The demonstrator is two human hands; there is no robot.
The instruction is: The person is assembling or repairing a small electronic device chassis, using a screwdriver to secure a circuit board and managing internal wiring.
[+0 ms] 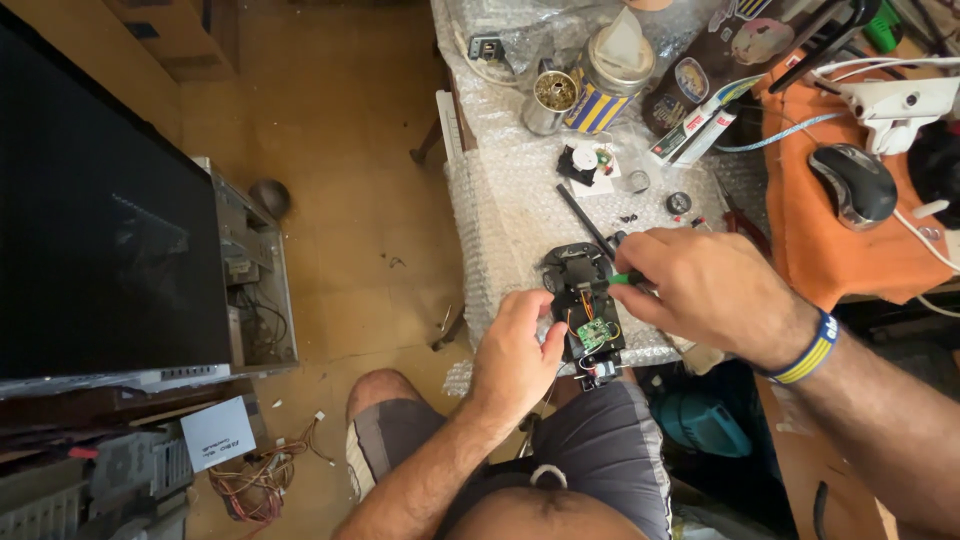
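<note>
The opened black device [583,300] lies on the bubble-wrap sheet [510,200] at the near edge of the desk [800,220], directly above the person's lap. Its housing is open: a small green circuit board [592,335] with coloured wires sits in the lower half of the device.

Left hand [515,355]: positioned at the device's left side, fingers curled and pressed against the housing, thumb touching the left edge beside the circuit board. The hand steadies the device against the desk.

Right hand [705,290]: positioned just right of the device, fingers closed together in a pinch on a green-handled tool [625,278]. The tool's tip meets the upper part of the device; the exact contact point is hidden by the fingers. A blue-and-yellow wristband [812,347] sits on this wrist.

Items beyond the device, on the bubble wrap:
- A thin black rod [582,218] lies diagonally, its lower end just above the device.
- A small black-and-white part [585,160] rests on a white square farther back.
- Small screws [628,217] and a round black component [679,202] lie to the upper right of the device.
- A metal can [550,102] holding brass-coloured pieces and a lidded glass jar [612,70] stand well behind the device.

Right of the device, on an orange cloth [830,250], lies a grey computer mouse [853,183]. Far left of the device, on the floor, stands a dark flat screen [100,220] beside an open computer case [250,270].
</note>
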